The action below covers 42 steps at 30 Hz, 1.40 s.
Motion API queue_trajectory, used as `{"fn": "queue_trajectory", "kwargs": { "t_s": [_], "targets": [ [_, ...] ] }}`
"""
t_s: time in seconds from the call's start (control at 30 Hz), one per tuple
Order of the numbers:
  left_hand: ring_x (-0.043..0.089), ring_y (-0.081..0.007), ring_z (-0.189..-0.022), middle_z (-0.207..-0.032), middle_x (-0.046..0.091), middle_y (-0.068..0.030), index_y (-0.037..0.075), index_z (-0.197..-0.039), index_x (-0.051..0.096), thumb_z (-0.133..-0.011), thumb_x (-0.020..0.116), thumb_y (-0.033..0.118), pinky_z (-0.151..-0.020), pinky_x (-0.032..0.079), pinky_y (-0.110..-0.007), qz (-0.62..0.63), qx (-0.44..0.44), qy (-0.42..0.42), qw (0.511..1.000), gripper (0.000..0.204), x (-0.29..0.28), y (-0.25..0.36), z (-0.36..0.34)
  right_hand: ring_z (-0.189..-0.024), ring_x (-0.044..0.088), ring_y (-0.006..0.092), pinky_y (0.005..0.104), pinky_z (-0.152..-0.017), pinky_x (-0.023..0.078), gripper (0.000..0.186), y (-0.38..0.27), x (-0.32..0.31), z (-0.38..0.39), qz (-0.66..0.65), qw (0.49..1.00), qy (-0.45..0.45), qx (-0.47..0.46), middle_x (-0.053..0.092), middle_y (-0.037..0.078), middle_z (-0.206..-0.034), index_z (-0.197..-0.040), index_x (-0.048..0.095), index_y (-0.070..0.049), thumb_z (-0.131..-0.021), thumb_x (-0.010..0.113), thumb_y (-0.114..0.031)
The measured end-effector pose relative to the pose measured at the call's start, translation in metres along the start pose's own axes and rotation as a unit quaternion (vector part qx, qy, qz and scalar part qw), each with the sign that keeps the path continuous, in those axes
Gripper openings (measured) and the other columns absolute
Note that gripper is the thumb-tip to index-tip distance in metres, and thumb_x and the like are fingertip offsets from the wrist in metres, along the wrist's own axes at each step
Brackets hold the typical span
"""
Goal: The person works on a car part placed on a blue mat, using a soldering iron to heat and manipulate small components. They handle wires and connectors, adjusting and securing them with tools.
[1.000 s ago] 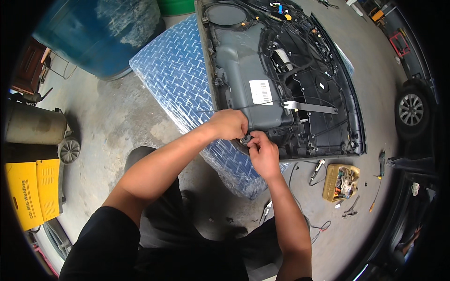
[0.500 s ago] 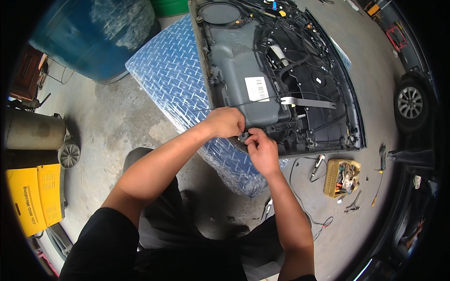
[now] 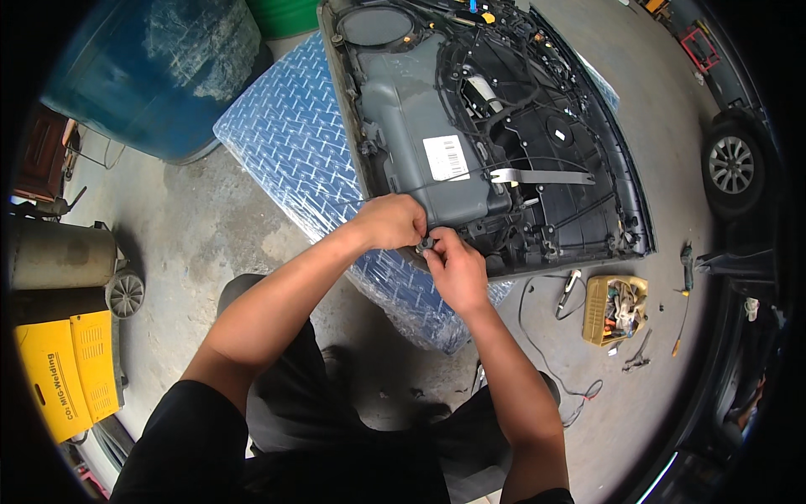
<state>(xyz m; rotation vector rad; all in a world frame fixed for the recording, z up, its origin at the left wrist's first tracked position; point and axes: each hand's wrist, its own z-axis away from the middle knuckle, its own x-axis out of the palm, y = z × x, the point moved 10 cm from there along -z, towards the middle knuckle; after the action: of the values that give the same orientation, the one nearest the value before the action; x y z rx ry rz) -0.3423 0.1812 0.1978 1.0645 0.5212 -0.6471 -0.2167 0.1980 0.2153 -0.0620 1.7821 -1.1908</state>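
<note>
A black car door panel (image 3: 546,143) lies inner side up on a blue checker-pattern wrapped block (image 3: 294,151). A grey moulded part (image 3: 411,109) with a white label covers its left half. My left hand (image 3: 390,221) is closed at the panel's near edge, by the grey part's lower corner. My right hand (image 3: 453,267) meets it from below, fingers pinched on a small dark piece (image 3: 426,244) between both hands. What the piece is cannot be made out. A flat metal strip (image 3: 541,176) lies across the panel.
A blue drum (image 3: 159,67) stands at the back left. A yellow welding machine (image 3: 63,374) and a grey cylinder (image 3: 59,252) sit at the left. A yellow tray of tools (image 3: 615,309), loose cables and hand tools lie on the concrete at right. A car wheel (image 3: 732,164) is far right.
Both hands stay together at the same spot on the panel's near edge. The view has shifted slightly, so the panel sits higher and closer in the picture.
</note>
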Motion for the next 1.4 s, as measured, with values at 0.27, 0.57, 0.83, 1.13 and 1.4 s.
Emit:
{"fn": "queue_trajectory", "kwargs": {
  "t_s": [0.27, 0.57, 0.83, 1.13, 1.4],
  "targets": [
    [0.071, -0.0252, -0.078, -0.082, 0.073, -0.0135, 0.002, -0.090, 0.074, -0.069, 0.072, 0.015, -0.072, 0.054, -0.035, 0.044, 0.036, -0.015, 0.998, 0.024, 0.003, -0.003, -0.002, -0.089, 0.061, 0.0291, 0.0416, -0.073, 0.053, 0.030, -0.033, -0.004, 0.017, 0.123, 0.981, -0.014, -0.146, 0.059, 0.008, -0.089, -0.090, 0.057, -0.008, -0.074, 0.078, -0.022],
    [0.070, -0.0217, -0.070, -0.078, 0.073, -0.0112, 0.002, -0.089, 0.075, -0.070, 0.074, 0.015, -0.065, 0.054, -0.033, 0.088, 0.000, -0.007, 0.996, 0.023, 0.024, 0.018, -0.005, -0.090, 0.059, 0.0301, 0.0408, -0.074, 0.053, 0.024, -0.021, -0.023, 0.031, 0.155, 0.950, -0.078, -0.258, 0.054, 0.010, -0.089, -0.080, 0.056, -0.006, -0.071, 0.076, -0.017],
    [0.058, -0.0108, -0.056, -0.074, 0.070, -0.0040, 0.000, -0.093, 0.073, -0.081, 0.072, 0.012, -0.046, 0.049, -0.027, 0.206, -0.073, 0.006, 0.976, 0.017, 0.056, 0.054, -0.005, -0.088, 0.060, 0.0290, 0.0417, -0.072, 0.053, 0.023, 0.011, -0.073, 0.039, 0.119, 0.949, -0.075, -0.281, 0.057, 0.008, -0.086, -0.076, 0.059, -0.005, -0.067, 0.077, -0.016],
    [0.059, -0.0101, -0.058, -0.077, 0.070, -0.0044, 0.000, -0.096, 0.071, -0.081, 0.070, 0.011, -0.045, 0.050, -0.027, 0.175, -0.085, -0.019, 0.981, 0.019, 0.069, 0.058, -0.013, -0.085, 0.062, 0.0282, 0.0412, -0.072, 0.053, 0.026, 0.026, -0.078, 0.043, 0.101, 0.957, -0.066, -0.265, 0.058, 0.007, -0.083, -0.075, 0.060, -0.007, -0.067, 0.080, -0.021],
    [0.059, -0.0063, -0.059, -0.079, 0.071, -0.0024, 0.001, -0.093, 0.070, -0.084, 0.069, 0.010, -0.044, 0.044, -0.023, 0.180, -0.046, -0.075, 0.980, 0.013, 0.065, 0.068, -0.021, -0.083, 0.066, 0.0373, 0.0478, -0.075, 0.053, 0.015, 0.033, -0.088, 0.031, 0.071, 0.986, -0.064, -0.138, 0.068, 0.018, -0.081, -0.089, 0.062, -0.002, -0.085, 0.065, -0.016]
  ]
}}
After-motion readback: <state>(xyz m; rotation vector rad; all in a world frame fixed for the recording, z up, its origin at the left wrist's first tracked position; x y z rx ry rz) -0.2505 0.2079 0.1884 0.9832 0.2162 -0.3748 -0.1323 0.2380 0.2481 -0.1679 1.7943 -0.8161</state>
